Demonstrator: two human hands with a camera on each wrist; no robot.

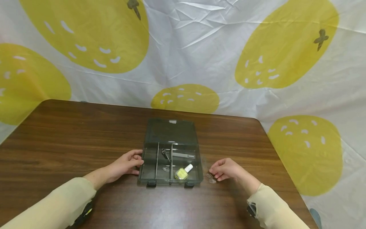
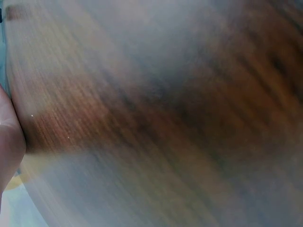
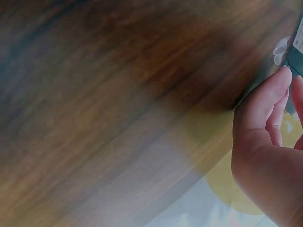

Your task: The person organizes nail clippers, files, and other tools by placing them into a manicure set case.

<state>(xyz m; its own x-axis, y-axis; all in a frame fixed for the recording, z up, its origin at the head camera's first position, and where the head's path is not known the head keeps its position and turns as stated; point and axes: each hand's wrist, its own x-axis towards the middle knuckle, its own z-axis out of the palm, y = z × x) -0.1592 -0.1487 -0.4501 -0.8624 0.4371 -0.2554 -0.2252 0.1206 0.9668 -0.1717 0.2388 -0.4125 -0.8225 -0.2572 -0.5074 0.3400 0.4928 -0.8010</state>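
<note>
A dark translucent divider box (image 1: 151, 181) lies with its lid (image 1: 171, 131) folded back. In its middle compartment are nail clippers (image 1: 164, 154) and a small clear oval piece. The right compartment holds a grey nail file (image 1: 184, 155) and a yellow-green nail polish bottle (image 1: 182, 173) with a white cap. My left hand (image 1: 125, 163) rests with relaxed fingers against the box's left side. Just right of the box, my right hand (image 1: 226, 169) has its thumb and fingertips close together beside clear oval pieces (image 1: 212, 181) on the table. Whether something transparent is between those fingertips cannot be seen.
Everything stands on a brown wood-grain table (image 1: 85, 133). Behind it hangs a white cloth (image 1: 200, 57) with large yellow fruit shapes. The box has two dark latches (image 1: 151, 184) along its front edge.
</note>
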